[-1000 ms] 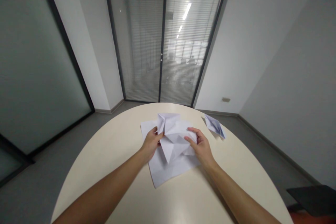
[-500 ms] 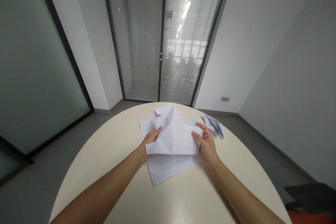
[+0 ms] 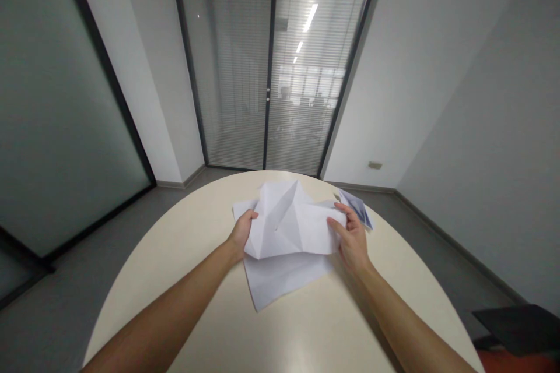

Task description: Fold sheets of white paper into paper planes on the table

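A creased sheet of white paper (image 3: 286,224) is held up between my two hands, its folds partly spread and a peak standing at its far edge. My left hand (image 3: 242,233) pinches its left side, thumb on top. At the right side, my right hand (image 3: 353,239) grips the sheet between thumb and fingers. Under it, another white sheet (image 3: 280,282) lies flat on the table, mostly covered. Just beyond my right hand rests a folded paper piece (image 3: 356,208), partly hidden by my fingers.
The round cream table (image 3: 184,280) curves away on both sides. Beyond its far edge stand glass doors (image 3: 266,70) with blinds. A dark chair part (image 3: 520,329) with red below it is at the lower right.
The left part of the held sheet has opened out flatter. My left hand has shifted slightly left and my right hand slightly right, so the paper is spread wider.
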`<state>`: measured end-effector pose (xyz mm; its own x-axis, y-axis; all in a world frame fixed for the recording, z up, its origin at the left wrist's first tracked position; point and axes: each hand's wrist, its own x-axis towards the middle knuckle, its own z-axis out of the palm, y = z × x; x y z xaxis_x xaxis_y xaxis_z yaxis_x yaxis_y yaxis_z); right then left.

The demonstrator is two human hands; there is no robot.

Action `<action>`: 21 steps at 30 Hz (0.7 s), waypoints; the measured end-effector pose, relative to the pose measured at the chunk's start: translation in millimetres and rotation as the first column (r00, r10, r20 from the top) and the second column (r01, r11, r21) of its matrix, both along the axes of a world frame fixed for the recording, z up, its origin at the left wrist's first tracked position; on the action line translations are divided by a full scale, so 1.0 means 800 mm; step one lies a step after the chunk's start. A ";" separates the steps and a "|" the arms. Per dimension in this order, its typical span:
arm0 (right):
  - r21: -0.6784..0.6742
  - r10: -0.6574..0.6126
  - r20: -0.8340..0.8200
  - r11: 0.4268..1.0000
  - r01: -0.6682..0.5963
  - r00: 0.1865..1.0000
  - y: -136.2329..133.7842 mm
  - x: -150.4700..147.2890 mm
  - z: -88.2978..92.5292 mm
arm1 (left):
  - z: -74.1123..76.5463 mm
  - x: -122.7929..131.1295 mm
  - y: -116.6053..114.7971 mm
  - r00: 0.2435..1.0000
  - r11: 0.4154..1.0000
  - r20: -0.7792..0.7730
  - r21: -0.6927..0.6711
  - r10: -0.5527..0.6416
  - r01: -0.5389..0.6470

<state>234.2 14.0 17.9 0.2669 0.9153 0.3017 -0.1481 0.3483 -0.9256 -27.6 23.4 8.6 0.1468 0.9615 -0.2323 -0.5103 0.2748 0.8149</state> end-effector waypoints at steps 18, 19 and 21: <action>0.206 -0.215 0.588 0.972 0.113 0.780 -0.025 -0.001 0.019 | 0.030 -0.072 0.049 0.689 0.839 -0.555 0.524 0.467 -0.146; 0.282 -0.270 0.598 0.952 0.117 0.755 -0.029 0.000 0.019 | 0.031 -0.070 0.049 0.687 0.834 -0.552 0.531 0.472 -0.147; 0.430 -0.355 0.624 0.900 0.073 0.696 -0.035 0.003 0.019 | 0.035 -0.066 0.046 0.702 0.834 -0.522 0.518 0.484 -0.190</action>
<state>236.8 -14.2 33.3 0.0377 0.6525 0.7569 0.5834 0.6006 -0.5468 -80.1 60.3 37.0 -0.2393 0.9345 0.2637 0.1485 -0.2332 0.9610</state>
